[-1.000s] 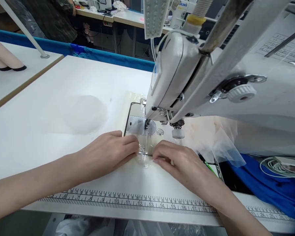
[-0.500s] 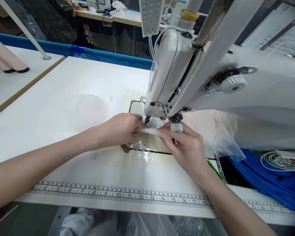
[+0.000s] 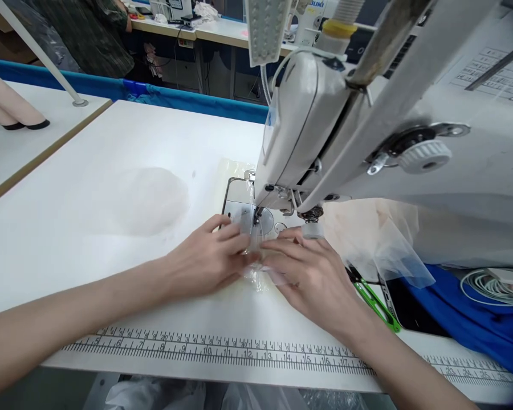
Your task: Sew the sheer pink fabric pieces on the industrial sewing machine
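While both hands' fingers (image 3: 235, 234) press flat, clear strip (image 3: 256, 250) runs toward needle (image 3: 255, 217).

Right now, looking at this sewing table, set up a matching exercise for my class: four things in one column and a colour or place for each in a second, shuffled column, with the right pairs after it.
Things:
1. snips
2. ruler
3. cloth
4. left hand

Colour or place:
A. blue, under the right side of the sewing machine
B. printed along the near edge of the table
C. green, beside the right wrist
D. flat on the clear film before the needle

Pairs: 1-C, 2-B, 3-A, 4-D
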Available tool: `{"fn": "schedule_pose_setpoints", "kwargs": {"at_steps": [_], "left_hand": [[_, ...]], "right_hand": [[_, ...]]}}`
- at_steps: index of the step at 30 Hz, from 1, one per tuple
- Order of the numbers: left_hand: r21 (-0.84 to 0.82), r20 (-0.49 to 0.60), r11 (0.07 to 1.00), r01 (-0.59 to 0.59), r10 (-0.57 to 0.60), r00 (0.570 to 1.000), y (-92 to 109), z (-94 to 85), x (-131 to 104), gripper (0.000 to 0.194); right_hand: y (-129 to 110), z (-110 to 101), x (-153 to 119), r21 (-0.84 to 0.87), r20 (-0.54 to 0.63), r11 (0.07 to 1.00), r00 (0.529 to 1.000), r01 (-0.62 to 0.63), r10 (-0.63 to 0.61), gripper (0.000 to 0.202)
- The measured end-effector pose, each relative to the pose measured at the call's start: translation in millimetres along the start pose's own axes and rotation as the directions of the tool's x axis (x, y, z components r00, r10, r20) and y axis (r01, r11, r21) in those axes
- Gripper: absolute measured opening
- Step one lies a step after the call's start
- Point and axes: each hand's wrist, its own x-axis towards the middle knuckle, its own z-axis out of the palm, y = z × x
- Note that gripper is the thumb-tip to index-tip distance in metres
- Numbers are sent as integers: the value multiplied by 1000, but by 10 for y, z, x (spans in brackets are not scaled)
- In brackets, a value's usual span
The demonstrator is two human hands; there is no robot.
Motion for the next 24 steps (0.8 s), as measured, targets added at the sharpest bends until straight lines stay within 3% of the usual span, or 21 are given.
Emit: {"fn": "schedule_pose_setpoints", "kwargs": {"at_steps": [2,5,8,14,24], "left_hand": [[180,-46,983,-27,35,998,105,13,-54,23],[268,15,963,8,-12,1000,208,-11,-100,28],[247,80,969,33,-54,995,230,-26,-127,32],[200,87,979,52,-70,994,167,8,-146,32],[143,15,985,95,-98,995,-12,83,-41,32]], "right_hand": [[-9,18,-8,-25,-9,999,1000,23,-23,18],[-9,34,-15,-22,15,1000,1000,17,-17,20],[-7,30,-14,-30,21,999,1000,21,-20,23],[0,29,-10,-28,9,999,1000,28,-28,26],[109,128,44,-84,-58,996,998,33,-38,25]]}}
